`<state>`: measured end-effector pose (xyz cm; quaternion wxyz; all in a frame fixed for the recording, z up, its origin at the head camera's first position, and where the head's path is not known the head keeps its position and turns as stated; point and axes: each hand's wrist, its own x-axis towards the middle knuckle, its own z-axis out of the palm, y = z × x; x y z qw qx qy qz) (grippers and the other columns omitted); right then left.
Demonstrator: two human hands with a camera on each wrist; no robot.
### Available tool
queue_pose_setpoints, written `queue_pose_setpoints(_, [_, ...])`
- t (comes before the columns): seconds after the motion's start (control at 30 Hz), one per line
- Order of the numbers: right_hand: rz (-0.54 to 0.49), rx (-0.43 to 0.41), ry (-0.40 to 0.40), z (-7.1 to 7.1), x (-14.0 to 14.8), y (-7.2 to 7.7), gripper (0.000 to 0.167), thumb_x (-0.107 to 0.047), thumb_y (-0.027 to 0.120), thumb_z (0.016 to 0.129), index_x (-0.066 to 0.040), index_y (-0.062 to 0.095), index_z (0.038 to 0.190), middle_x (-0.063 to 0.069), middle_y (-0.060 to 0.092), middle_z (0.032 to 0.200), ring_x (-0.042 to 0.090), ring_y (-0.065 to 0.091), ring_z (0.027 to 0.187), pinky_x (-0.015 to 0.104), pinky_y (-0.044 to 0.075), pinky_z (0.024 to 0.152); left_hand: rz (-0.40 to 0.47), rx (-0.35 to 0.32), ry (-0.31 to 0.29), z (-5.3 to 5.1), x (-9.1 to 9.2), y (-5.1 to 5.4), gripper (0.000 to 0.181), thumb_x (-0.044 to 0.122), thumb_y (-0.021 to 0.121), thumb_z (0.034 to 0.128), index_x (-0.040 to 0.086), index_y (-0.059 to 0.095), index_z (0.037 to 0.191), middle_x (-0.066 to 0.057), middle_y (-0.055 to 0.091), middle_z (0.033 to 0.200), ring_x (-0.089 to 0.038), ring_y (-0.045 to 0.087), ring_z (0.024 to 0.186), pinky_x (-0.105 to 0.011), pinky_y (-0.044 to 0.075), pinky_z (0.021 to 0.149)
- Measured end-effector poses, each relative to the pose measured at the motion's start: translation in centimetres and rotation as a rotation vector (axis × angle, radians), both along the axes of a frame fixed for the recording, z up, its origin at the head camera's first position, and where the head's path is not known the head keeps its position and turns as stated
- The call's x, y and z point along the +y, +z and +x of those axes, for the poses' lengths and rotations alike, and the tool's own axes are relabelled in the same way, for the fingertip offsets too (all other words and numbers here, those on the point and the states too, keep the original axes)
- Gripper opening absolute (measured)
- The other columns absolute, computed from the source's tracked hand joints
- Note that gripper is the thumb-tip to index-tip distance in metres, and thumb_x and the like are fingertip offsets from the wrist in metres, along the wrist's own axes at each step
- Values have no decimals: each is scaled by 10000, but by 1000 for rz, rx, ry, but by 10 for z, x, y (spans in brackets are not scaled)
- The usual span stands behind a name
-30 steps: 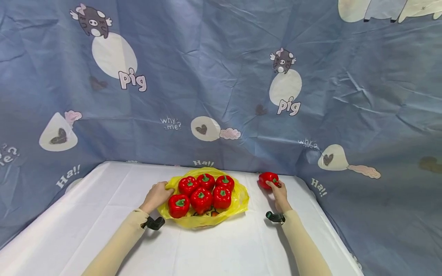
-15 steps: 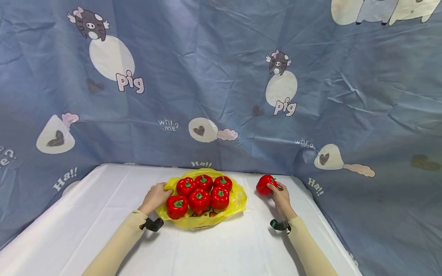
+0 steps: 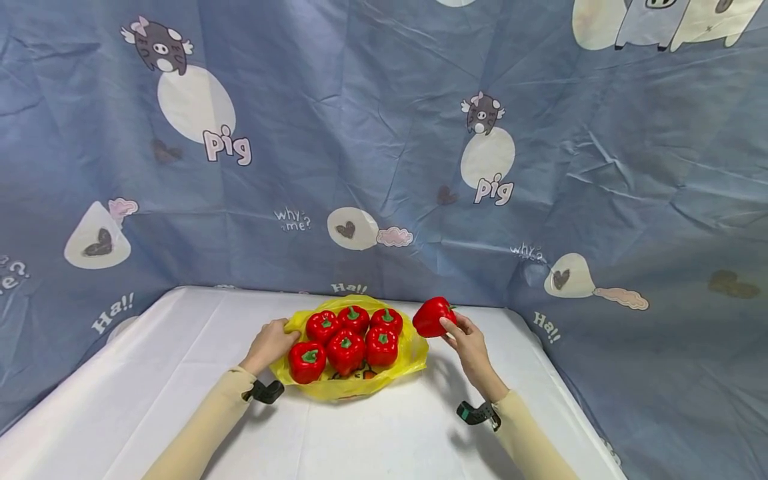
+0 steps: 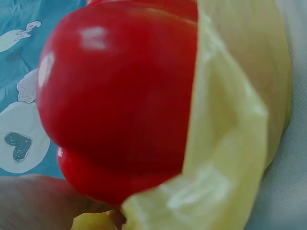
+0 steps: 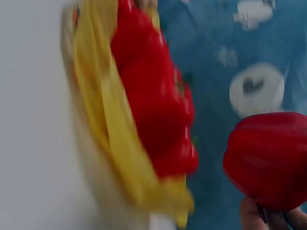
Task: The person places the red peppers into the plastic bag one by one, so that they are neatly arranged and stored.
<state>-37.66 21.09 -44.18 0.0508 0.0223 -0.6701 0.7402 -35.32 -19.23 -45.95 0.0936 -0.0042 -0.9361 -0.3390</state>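
A yellow plastic bag [image 3: 414, 357] lies spread on the table with several red bell peppers [image 3: 346, 351] standing in it, green stems up. My left hand [image 3: 273, 343] grips the bag's left rim, beside the front left pepper. In the left wrist view that red pepper [image 4: 120, 96] fills much of the frame, with the yellow plastic [image 4: 225, 134] folded along it. Off the table, at the bag's right edge, my right hand [image 3: 471, 347] holds another bell pepper [image 3: 433, 317] by its stem end, tilted sideways. Part of that pepper [image 5: 268, 160] also shows in the right wrist view.
A white cloth covers the table [image 3: 384, 440]. Behind and along both sides hangs a blue printed curtain [image 3: 384, 133]. A dark band with a small camera [image 3: 477, 413] sits on the right wrist, and a similar one [image 3: 265, 391] on the left.
My right hand has lifted the lone bell pepper from the table's right side and carried it left, to the bag's right edge. The left hand keeps its grip on the bag.
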Motion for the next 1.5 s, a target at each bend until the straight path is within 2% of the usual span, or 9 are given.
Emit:
queue_pose_setpoints(0.13, [73,13,88,21,-22,3,548,-264,748,830,-29,546,1282,94,581,1195,135,605,1020,299,536,870,3,7,6,1,0,-2,320,189,582,883,-75,631,1056,-157,624,855,-224,509,680,-342,419,606])
queue_pose_setpoints(0.27, [206,25,177,38,-41,3,552,-321,750,822,-76,577,1286,97,619,1206,170,612,1035,312,533,877,-13,-1,9,1,0,-2,415,195,577,889,-115,593,1165,-250,647,1043,-260,560,755,-416,475,689])
queue_pose_setpoints(0.33, [276,40,196,43,-50,0,551,-342,750,818,-91,592,1283,96,638,1197,180,619,1038,301,527,870,-15,-4,11,1,1,-2,434,196,578,890,-121,580,1187,-274,637,1104,-273,579,791,-439,487,724])
queue_pose_setpoints(0.53, [433,127,200,59,-74,-11,586,-376,775,790,-85,605,1269,101,638,1205,227,607,1100,264,522,835,-6,-14,7,1,1,-3,415,192,578,894,-114,588,1174,-256,642,1060,-258,553,750,-410,473,688])
queue_pose_setpoints(0.67, [470,164,163,68,-91,-18,630,-392,800,760,-43,578,1236,117,611,1184,245,600,1072,272,536,840,-3,-2,8,1,1,-3,385,188,585,891,-105,604,1141,-231,648,997,-236,533,707,-375,454,641])
queue_pose_setpoints(0.8, [523,195,60,74,-108,-22,669,-452,822,709,-45,552,1166,87,598,1088,217,591,998,240,538,792,7,-1,6,0,1,-2,368,188,583,893,-92,612,1130,-212,649,967,-228,535,702,-360,450,631])
queue_pose_setpoints(1.0, [659,267,-76,82,-127,-23,731,-593,803,645,-113,526,1122,-4,543,1029,145,515,944,262,419,785,11,-14,7,-1,2,-2,394,192,572,897,-99,599,1161,-231,648,1015,-237,541,726,-368,456,654])
queue_pose_setpoints(1.17, [757,360,-109,87,-136,-29,723,-610,791,651,-114,495,1085,-14,502,1023,114,476,918,258,410,772,21,-1,2,-1,3,-3,333,200,578,901,-74,629,1083,-166,643,894,-219,523,694,-334,426,620])
queue_pose_setpoints(1.5, [854,398,-77,91,-141,-39,674,-522,826,662,-103,513,1088,14,502,1057,161,507,1011,333,452,858,14,7,5,2,2,-1,388,204,575,908,-90,609,1159,-209,661,1006,-234,558,754,-384,467,686])
